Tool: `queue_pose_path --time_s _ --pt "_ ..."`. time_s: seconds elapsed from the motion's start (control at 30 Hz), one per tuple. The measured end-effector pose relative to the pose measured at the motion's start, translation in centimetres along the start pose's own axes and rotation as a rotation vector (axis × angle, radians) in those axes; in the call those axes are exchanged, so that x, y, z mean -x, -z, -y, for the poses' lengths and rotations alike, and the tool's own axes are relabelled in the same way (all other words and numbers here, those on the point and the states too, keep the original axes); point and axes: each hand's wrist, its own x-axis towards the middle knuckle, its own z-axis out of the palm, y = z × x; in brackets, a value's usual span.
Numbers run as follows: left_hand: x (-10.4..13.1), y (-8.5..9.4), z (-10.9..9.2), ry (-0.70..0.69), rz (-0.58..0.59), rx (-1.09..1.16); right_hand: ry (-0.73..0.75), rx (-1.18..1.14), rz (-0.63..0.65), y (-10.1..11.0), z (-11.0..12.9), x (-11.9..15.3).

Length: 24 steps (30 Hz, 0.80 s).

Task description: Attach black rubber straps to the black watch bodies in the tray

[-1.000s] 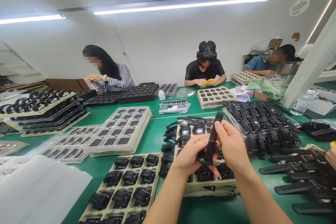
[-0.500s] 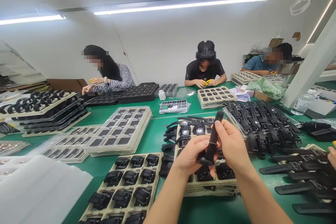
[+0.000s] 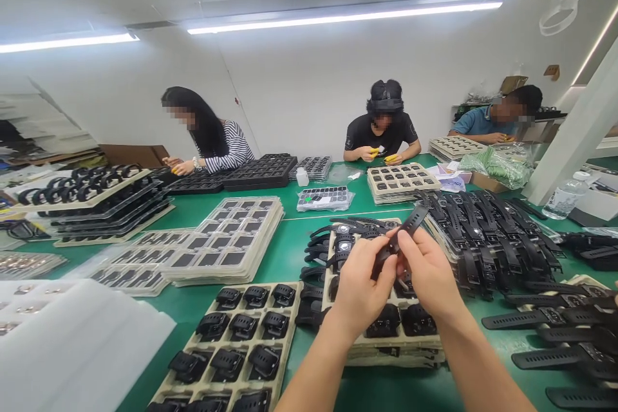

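A black smartwatch with a rubber strap (image 3: 414, 221) is held between my two hands, above a stack of beige trays. My left hand (image 3: 363, 280) pinches it from the left, hiding most of the watch body. With thumb and fingers, my right hand (image 3: 425, 265) grips the strap, whose holed end sticks up to the right. Under my hands, the beige tray (image 3: 355, 337) carries several black watches, some with shiny round sensor backs. To the left, another beige tray (image 3: 245, 349) holds rows of black watches with folded straps.
Layered watches with long straps (image 3: 487, 228) lie at the right, more straps (image 3: 545, 318) nearer me. Stacked trays of flat dark squares (image 3: 226, 238) stand left of centre, white foam (image 3: 91, 347) at front left. Three co-workers sit across the green table (image 3: 309, 206).
The strap has tipped from nearly upright to slanting right, and my left hand has turned over the watch body. A co-worker at the left has brought their hands together.
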Motion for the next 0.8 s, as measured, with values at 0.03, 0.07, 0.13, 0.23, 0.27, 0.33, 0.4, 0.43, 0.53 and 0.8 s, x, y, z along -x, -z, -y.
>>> queue_pose_path --time_s 0.03,0.07,0.13,0.23,0.27,0.33,0.4,0.43,0.53,0.8 --pt "0.1 -0.1 0.1 -0.037 -0.012 -0.01 -0.006 -0.039 -0.041 -0.3 -0.2 0.1" --pt "0.2 -0.1 0.3 -0.068 -0.017 -0.016 -0.013 -0.072 -0.067 -0.5 -0.3 0.1" --pt "0.4 -0.3 0.4 -0.114 -0.047 -0.012 -0.032 -0.13 -0.083 -0.7 -0.5 0.2" --pt "0.6 -0.5 0.6 -0.176 -0.137 0.018 -0.056 -0.196 -0.089 -0.6 -0.5 0.2" --pt "0.6 -0.5 0.6 -0.199 -0.154 0.024 -0.059 -0.21 -0.09 -0.6 -0.5 0.1" --pt "0.5 -0.6 0.6 -0.24 -0.156 0.015 -0.059 -0.226 -0.085 -0.6 -0.6 0.1" --pt "0.4 -0.6 0.5 -0.259 -0.152 -0.026 -0.054 -0.219 -0.083 -0.7 -0.8 0.1" --pt "0.4 -0.5 0.4 -0.263 -0.161 -0.061 -0.046 -0.204 -0.088 -0.7 -0.9 0.1" --pt "0.3 -0.3 0.3 -0.261 -0.181 -0.19 0.03 -0.073 -0.086 -0.5 -1.1 0.2" --pt "0.1 0.5 0.2 0.245 -0.129 0.267 0.428 0.534 0.363 1.1 -0.2 0.0"
